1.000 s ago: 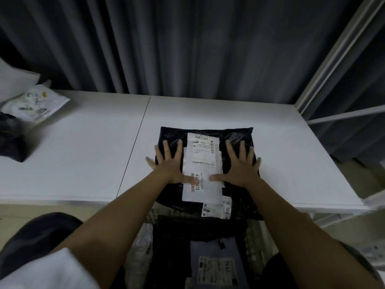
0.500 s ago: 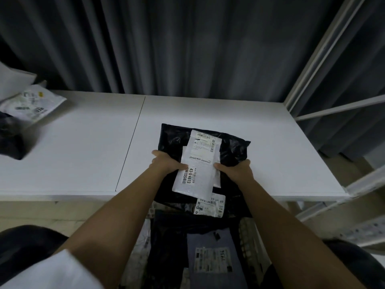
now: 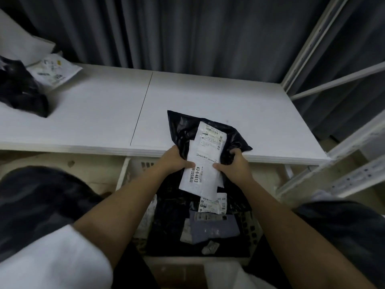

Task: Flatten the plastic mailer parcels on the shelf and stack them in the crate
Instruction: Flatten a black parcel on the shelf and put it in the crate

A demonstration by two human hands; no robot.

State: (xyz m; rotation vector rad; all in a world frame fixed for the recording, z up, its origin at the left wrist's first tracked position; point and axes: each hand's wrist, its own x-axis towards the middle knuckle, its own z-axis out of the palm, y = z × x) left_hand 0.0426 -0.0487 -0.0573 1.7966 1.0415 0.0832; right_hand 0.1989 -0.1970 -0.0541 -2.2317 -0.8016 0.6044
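Observation:
A black plastic mailer [image 3: 183,130] with long white shipping labels hangs over the front edge of the white shelf [image 3: 93,113], lifted and tilted. My left hand [image 3: 175,160] grips its left side and my right hand [image 3: 234,165] grips its right side, thumbs on the white label. Directly below stands the white crate [image 3: 125,174], holding stacked mailers: a black one and a grey one [image 3: 214,228] with labels on top.
At the shelf's far left lie a crumpled black mailer [image 3: 20,94] and a white mailer [image 3: 54,71]. White metal shelf uprights [image 3: 308,42] and rails rise at the right. A dark curtain hangs behind the shelf. My knees flank the crate.
My hands went from pressing flat on the mailer to gripping its sides, and the mailer has come up off the shelf toward me, over the crate.

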